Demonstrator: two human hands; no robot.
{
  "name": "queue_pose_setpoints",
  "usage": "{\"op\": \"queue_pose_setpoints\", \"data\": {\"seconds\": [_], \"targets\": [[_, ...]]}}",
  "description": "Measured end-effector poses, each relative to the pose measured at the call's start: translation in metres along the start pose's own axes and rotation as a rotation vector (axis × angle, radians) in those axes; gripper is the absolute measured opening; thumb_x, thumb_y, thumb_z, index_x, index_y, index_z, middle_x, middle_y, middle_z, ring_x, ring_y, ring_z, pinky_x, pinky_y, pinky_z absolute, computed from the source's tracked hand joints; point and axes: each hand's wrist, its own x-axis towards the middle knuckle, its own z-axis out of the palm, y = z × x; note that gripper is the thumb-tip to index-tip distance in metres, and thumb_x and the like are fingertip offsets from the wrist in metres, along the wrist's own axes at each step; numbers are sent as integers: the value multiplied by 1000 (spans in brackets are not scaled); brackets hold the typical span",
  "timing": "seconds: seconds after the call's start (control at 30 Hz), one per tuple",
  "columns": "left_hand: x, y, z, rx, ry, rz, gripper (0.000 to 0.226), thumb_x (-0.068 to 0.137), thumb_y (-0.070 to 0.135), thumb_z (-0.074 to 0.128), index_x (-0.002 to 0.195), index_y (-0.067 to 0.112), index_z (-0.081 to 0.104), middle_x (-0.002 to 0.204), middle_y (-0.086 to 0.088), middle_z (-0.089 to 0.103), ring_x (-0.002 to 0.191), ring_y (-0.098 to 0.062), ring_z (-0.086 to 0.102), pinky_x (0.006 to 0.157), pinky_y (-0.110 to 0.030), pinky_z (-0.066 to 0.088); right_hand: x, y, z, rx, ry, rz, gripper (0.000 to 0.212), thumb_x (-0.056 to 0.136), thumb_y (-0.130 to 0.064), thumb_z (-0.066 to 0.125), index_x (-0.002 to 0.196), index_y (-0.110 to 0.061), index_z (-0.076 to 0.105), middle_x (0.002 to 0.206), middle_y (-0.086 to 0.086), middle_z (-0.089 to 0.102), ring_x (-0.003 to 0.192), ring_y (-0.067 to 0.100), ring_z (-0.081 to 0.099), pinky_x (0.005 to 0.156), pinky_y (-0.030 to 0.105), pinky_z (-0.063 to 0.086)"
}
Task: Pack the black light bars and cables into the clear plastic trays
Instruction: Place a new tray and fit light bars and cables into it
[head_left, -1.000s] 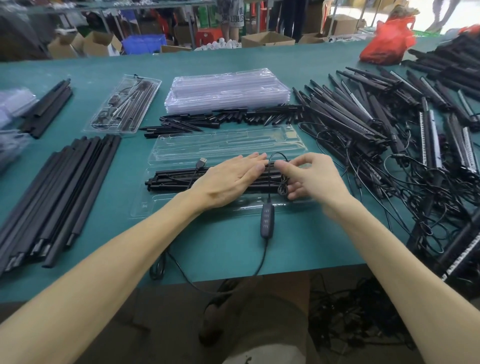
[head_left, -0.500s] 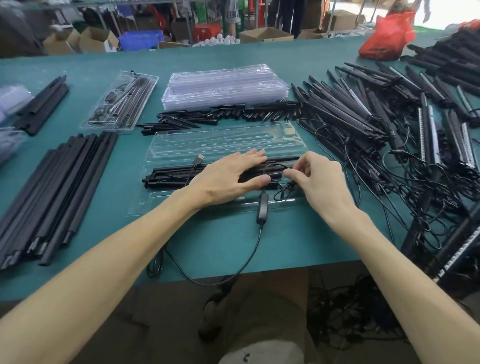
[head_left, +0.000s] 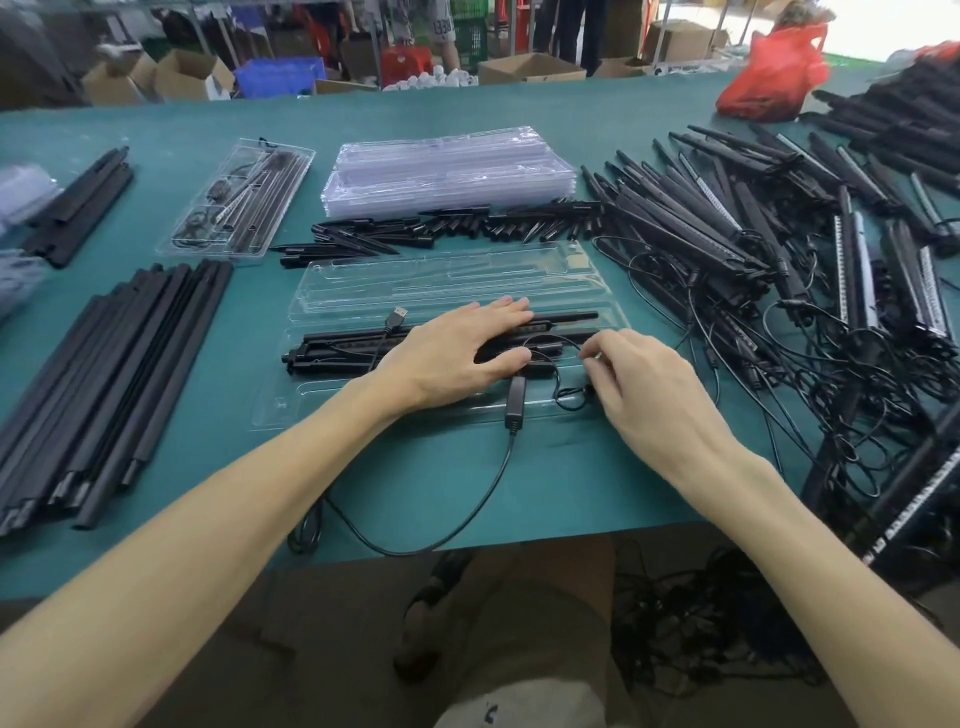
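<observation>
one packed tray done; flat left hand presses light bars into second tray, right hand pinches cable, pile unpacked

Two bare forearms run back from the left grip and the right grip. Below the tabletop edge, tan shorts cover the lap. Left of them under that edge is a dark strapped sandal. A pale shirt hem, lowest of all, bears a small dark mark.
</observation>
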Motion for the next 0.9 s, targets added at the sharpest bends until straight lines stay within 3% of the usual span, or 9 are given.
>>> {"op": "queue_pose_setpoints", "data": {"seconds": [0.1,0.27,0.43,0.53,0.67,0.77,0.83,0.9], "targets": [[0,0,1,-3,1,4,68,93,69,28,155,40,32,162,25,21,151,2,15,125,-39,17,-4,0,-3,36,-68,-26,27,106,-26,45,113,-13,67,107,4,61,101,25,54,87,35,41],[0,-2,2,3,-10,-13,68,94,71,25,154,42,30,162,26,20,152,-2,16,125,-41,19,-2,4,-9,175,-110,61,41,91,-56,57,112,-22,68,102,-7,60,93,12,58,84,28,44],[0,-2,-1,1,2,-9,68,94,72,23,154,41,31,162,25,21,151,-1,16,125,-40,18,5,1,-6,266,-47,142,54,80,-36,82,126,-17,63,116,-4,46,96,13,51,93,30,43],[-1,-2,-1,3,6,-3,69,94,72,22,155,40,32,162,24,22,151,1,17,125,-38,18,10,-8,-5,271,50,113,63,80,-24,84,135,-13,55,123,-3,36,85,14,54,93,35,48],[-1,-3,1,6,12,-14,66,97,69,26,155,39,31,163,21,22,151,1,16,125,-38,18,20,-16,-3,232,222,74,70,81,0,79,142,-11,45,122,0,36,83,0,53,86,23,48],[-2,-4,0,13,25,34,58,103,59,33,156,37,30,163,20,23,150,5,14,126,-36,16,28,-17,0,246,163,92,51,84,1,76,132,-9,58,107,-6,43,79,-6,50,84,17,46],[-2,-2,-1,15,29,66,55,104,56,35,156,40,29,163,20,24,149,7,13,126,-35,15,27,-15,6,257,137,113,44,84,-2,76,126,-10,63,104,-6,47,78,-1,52,88,24,48],[-1,-1,-1,14,30,73,56,102,56,34,156,42,28,163,19,24,149,8,12,126,-35,16,24,-13,12,300,123,163,50,83,-6,79,129,-10,61,106,-2,52,79,4,55,91,33,52]]}}
